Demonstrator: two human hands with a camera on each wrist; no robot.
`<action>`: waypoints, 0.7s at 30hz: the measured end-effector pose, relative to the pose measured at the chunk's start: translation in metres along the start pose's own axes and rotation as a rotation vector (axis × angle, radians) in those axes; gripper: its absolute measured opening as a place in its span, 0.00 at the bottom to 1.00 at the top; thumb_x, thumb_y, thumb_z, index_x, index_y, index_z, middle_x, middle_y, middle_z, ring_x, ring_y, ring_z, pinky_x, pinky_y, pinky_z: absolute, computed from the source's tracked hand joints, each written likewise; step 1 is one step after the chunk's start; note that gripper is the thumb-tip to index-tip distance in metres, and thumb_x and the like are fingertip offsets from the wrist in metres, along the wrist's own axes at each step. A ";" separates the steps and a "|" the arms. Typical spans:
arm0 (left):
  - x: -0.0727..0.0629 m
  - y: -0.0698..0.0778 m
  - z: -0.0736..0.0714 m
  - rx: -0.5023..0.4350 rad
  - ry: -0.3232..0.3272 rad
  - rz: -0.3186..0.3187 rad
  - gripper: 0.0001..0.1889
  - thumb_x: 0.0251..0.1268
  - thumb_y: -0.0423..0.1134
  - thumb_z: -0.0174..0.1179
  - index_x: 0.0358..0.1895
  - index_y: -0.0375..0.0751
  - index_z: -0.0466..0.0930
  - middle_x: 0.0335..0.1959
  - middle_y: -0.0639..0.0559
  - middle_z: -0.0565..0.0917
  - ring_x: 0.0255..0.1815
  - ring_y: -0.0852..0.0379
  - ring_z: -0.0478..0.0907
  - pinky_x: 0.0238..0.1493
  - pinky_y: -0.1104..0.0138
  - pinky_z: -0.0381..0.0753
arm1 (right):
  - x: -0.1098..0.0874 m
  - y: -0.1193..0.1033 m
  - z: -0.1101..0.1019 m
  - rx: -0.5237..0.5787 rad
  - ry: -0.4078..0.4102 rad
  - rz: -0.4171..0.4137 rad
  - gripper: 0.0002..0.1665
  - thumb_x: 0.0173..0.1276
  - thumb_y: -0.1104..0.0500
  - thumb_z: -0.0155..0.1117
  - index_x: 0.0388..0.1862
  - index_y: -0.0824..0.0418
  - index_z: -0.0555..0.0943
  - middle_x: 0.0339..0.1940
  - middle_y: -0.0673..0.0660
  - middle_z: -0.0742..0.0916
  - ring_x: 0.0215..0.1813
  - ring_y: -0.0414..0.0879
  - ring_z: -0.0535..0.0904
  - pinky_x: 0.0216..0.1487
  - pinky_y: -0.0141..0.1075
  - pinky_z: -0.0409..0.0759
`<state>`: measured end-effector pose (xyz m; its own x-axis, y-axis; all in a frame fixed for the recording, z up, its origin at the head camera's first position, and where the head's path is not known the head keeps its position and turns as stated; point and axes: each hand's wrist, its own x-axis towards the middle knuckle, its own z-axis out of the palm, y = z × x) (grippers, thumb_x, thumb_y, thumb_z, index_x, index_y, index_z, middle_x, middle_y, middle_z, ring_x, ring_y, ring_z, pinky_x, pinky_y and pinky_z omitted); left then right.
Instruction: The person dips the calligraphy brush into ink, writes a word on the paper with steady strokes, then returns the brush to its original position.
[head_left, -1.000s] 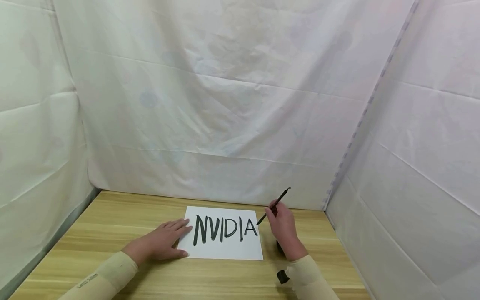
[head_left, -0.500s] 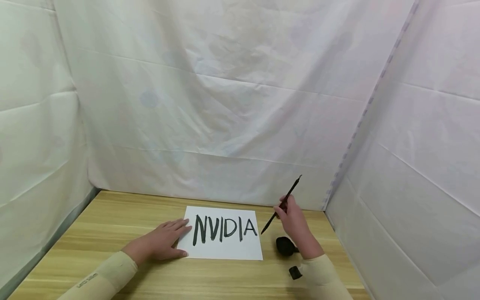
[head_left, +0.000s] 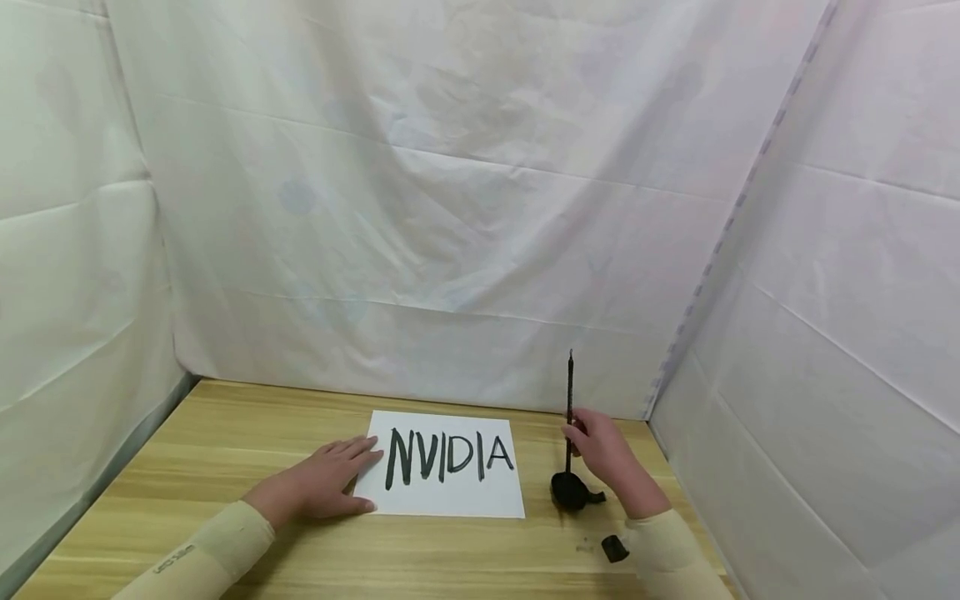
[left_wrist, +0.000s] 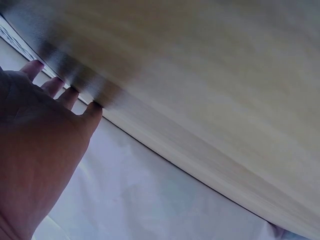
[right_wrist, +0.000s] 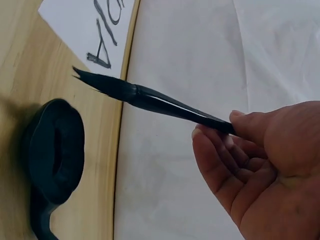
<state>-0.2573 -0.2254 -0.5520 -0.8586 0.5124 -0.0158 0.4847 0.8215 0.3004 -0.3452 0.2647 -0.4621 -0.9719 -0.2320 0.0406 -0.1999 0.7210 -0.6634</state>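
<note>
A sheet of white paper (head_left: 450, 502) lies on the wooden table, with NVIDIA brushed across it in black. My left hand (head_left: 326, 479) rests at the paper's left edge, its fingers laid out straight over the margin. In my right hand (head_left: 603, 450) I pinch the handle of a black calligraphy brush (right_wrist: 165, 104) between thumb and fingers. The brush stands nearly upright, bristles down, over a black ink dish (head_left: 573, 497) with a short handle. The right wrist view shows split, pointed bristles (right_wrist: 102, 84) apart from the dish (right_wrist: 74, 150).
White cloth walls (head_left: 450, 208) enclose the wooden table (head_left: 247, 408) at the back and on both sides. A small black block (head_left: 615, 548) sits beside the right sleeve. Faint dark smudges (head_left: 583, 546) mark the wood in front of the dish.
My right hand has moved right, away from the paper, and the brush has swung from slanted to nearly upright over the ink dish, which has come into view. My left hand has stayed put.
</note>
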 end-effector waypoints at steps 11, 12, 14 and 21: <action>0.001 0.000 0.001 0.007 0.007 0.006 0.52 0.74 0.73 0.63 0.86 0.36 0.66 0.87 0.34 0.63 0.86 0.28 0.59 0.81 0.30 0.60 | -0.008 0.015 -0.006 -0.151 -0.030 0.055 0.06 0.84 0.62 0.67 0.48 0.65 0.86 0.25 0.57 0.82 0.26 0.53 0.83 0.27 0.41 0.78; 0.001 0.000 0.001 0.007 0.007 0.006 0.52 0.74 0.73 0.63 0.86 0.36 0.66 0.87 0.34 0.63 0.86 0.28 0.59 0.81 0.30 0.60 | -0.009 0.017 -0.006 -0.154 -0.032 0.058 0.06 0.84 0.62 0.67 0.49 0.66 0.85 0.25 0.57 0.82 0.25 0.52 0.83 0.27 0.41 0.78; 0.000 0.000 0.000 0.006 0.006 0.008 0.52 0.74 0.73 0.63 0.85 0.36 0.66 0.87 0.33 0.63 0.86 0.28 0.59 0.81 0.30 0.60 | -0.010 0.021 -0.007 -0.151 -0.039 0.066 0.09 0.84 0.63 0.66 0.55 0.69 0.85 0.25 0.57 0.83 0.25 0.51 0.82 0.26 0.41 0.78; -0.001 0.001 0.000 -0.006 0.006 0.003 0.52 0.74 0.72 0.64 0.85 0.36 0.66 0.87 0.33 0.62 0.86 0.27 0.59 0.81 0.30 0.60 | -0.009 0.033 -0.009 -0.149 -0.077 0.097 0.32 0.85 0.64 0.65 0.80 0.78 0.70 0.30 0.58 0.85 0.25 0.51 0.84 0.29 0.41 0.83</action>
<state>-0.2566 -0.2252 -0.5518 -0.8583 0.5131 -0.0095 0.4861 0.8187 0.3058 -0.3442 0.2966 -0.4772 -0.9761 -0.2023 -0.0791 -0.1279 0.8295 -0.5436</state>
